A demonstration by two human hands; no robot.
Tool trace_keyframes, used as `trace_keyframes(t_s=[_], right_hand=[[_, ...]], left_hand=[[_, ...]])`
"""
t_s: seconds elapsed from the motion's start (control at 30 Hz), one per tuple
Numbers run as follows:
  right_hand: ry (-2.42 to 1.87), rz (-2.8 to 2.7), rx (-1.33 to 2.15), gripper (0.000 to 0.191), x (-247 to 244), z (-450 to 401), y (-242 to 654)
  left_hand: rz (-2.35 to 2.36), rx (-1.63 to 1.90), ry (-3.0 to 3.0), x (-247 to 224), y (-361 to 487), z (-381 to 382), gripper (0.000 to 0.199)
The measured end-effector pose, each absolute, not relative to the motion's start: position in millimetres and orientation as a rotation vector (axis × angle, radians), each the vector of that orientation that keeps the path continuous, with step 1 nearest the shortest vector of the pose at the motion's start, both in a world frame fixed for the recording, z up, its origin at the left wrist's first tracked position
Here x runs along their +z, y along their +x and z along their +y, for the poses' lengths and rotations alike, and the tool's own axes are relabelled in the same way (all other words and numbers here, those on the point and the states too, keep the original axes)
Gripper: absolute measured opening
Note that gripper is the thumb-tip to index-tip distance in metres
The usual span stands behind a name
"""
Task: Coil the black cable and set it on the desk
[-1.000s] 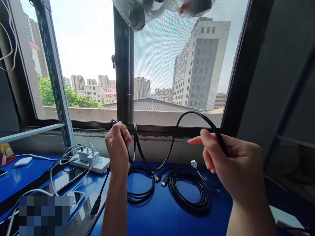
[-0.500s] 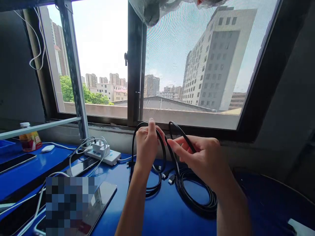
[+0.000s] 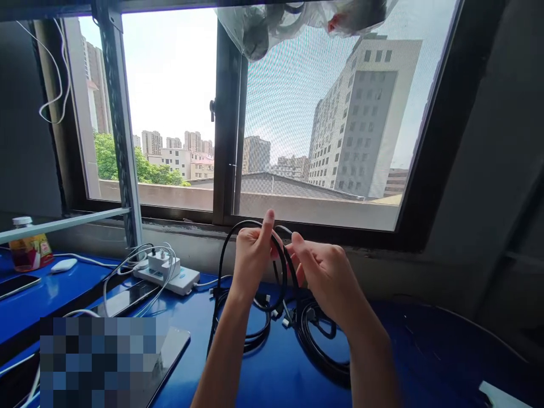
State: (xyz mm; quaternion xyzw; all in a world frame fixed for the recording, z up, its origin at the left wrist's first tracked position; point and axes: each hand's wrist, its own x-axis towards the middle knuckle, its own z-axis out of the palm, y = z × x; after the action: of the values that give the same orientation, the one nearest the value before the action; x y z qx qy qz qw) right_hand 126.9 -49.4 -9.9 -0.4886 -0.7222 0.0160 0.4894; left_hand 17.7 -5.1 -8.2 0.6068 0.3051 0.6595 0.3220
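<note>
A black cable (image 3: 224, 249) hangs in loops from my left hand (image 3: 255, 255), which is closed around it with the thumb pointing up. Close beside it, my right hand (image 3: 325, 272) is closed on another stretch of the same cable, fingertips nearly meeting the left ones. Below on the blue table lie a coiled black cable (image 3: 312, 354) at the right and another black coil (image 3: 257, 340) at the left. Several plug ends, one a light-tipped connector (image 3: 287, 322), show between the coils. My hands hide part of the held loops.
A white power strip (image 3: 187, 281) with chargers and white cords stands left of the hands. Phones, one a dark phone (image 3: 172, 354), lie on the blue table (image 3: 289, 391). A drink bottle (image 3: 29, 246) stands far left. The window (image 3: 323, 215) rises behind.
My right hand has moved left, up against my left hand, drawing its stretch of cable into the loop. The view has shifted slightly.
</note>
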Motion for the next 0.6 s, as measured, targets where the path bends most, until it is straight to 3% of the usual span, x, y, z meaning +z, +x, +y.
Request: trace_keyframes(t_s=[0.07,0.33,0.47,0.6], right_hand=[[-1.196,-1.759,0.047,0.059,-10,-50,126],[-1.408,-1.685,-0.151,0.018,-9,-51,130],[-1.366,-1.573,0.039,0.025,-8,-51,134],[-1.274,-1.355,0.256,0.04,-8,-49,143]], left_hand=[[0.813,1.711,1.589,-9,16,-4,0.058],[0.886,1.435,1.729,-12,12,7,0.067],[0.846,1.328,1.778,-12,5,5,0.067],[0.776,1.534,1.681,-8,-2,-2,0.058]])
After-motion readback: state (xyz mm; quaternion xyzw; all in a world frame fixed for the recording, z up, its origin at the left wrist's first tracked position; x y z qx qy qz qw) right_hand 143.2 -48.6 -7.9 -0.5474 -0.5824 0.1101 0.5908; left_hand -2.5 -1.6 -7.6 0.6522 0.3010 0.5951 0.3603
